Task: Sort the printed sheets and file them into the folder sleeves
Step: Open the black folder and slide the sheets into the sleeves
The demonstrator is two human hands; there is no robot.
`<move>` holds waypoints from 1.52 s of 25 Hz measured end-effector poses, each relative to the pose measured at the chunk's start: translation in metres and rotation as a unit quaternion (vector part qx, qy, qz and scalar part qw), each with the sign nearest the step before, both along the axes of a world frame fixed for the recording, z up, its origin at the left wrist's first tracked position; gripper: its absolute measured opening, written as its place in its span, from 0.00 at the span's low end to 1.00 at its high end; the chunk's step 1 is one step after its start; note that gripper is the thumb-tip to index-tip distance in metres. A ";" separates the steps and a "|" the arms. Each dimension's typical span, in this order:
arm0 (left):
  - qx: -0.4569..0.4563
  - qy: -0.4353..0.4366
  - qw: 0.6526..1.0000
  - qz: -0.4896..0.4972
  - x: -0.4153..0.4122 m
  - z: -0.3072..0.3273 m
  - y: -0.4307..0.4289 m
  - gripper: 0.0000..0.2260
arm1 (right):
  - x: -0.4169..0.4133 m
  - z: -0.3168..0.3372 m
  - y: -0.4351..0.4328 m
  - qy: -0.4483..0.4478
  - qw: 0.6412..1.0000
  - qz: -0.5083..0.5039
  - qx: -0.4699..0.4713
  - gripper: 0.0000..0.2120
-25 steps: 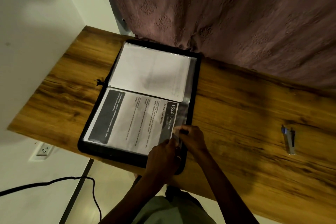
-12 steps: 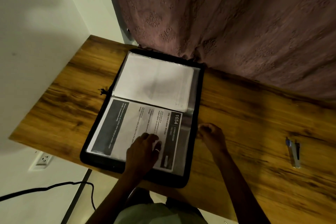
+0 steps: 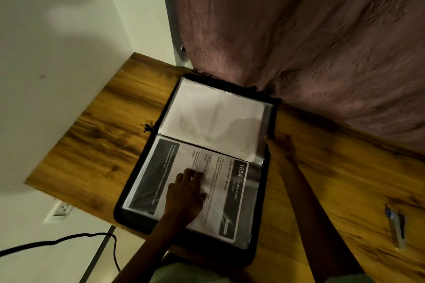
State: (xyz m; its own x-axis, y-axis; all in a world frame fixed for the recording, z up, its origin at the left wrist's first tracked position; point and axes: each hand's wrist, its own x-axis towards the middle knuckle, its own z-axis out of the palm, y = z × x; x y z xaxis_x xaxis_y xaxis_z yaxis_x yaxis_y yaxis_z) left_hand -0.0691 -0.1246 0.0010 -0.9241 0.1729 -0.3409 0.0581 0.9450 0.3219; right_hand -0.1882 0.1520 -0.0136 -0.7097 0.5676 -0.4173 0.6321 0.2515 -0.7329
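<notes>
1 black folder point(image 3: 135, 223) lies open on wooden table point(image 3: 92, 156), 2 sleeves showing. Near sleeve: 1 printed sheet point(image 3: 216, 209), headed "1654". Far sleeve: 1 blank sheet point(image 3: 213, 117). L hand point(image 3: 186, 193) rests flat on printed sheet, fingers straight, slightly spread. R hand point(image 3: 279, 147) touches folder's right edge; can't tell its grip. 2 pens point(image 3: 396, 227), it seems, lie well apart at right.

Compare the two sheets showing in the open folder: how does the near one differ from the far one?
The near sheet carries print, a dark band and the heading 1654; the far sheet looks plain white. The left hand presses on the near sheet; no hand lies on the far sheet. Both lie flat under clear sleeves in the black folder.
</notes>
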 end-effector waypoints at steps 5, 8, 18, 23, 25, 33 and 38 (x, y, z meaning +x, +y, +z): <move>0.020 -0.033 0.999 0.006 -0.010 -0.003 0.000 0.28 | -0.031 -0.006 0.007 -0.015 0.998 -0.021 -0.064 0.29; 0.020 -0.053 0.998 0.010 -0.019 -0.005 0.000 0.28 | -0.057 -0.011 0.003 -0.009 0.997 -0.017 -0.078 0.40; 0.060 -0.061 0.996 0.018 -0.025 -0.004 -0.004 0.25 | -0.118 -0.014 -0.013 -0.092 0.967 0.160 0.174 0.44; 0.071 -0.037 0.997 -0.005 -0.020 -0.003 -0.004 0.24 | -0.130 -0.003 -0.044 -0.014 0.867 0.325 0.378 0.33; 0.075 -0.041 0.996 -0.003 -0.021 -0.004 -0.005 0.25 | -0.137 -0.005 -0.044 0.009 0.840 0.392 0.375 0.31; 0.025 0.034 0.998 0.050 -0.028 -0.002 -0.029 0.29 | -0.165 0.002 -0.051 0.026 0.808 0.450 0.378 0.28; -0.108 0.062 0.950 0.285 -0.041 -0.003 -0.089 0.33 | -0.106 -0.003 -0.056 -0.029 0.874 0.303 0.380 0.31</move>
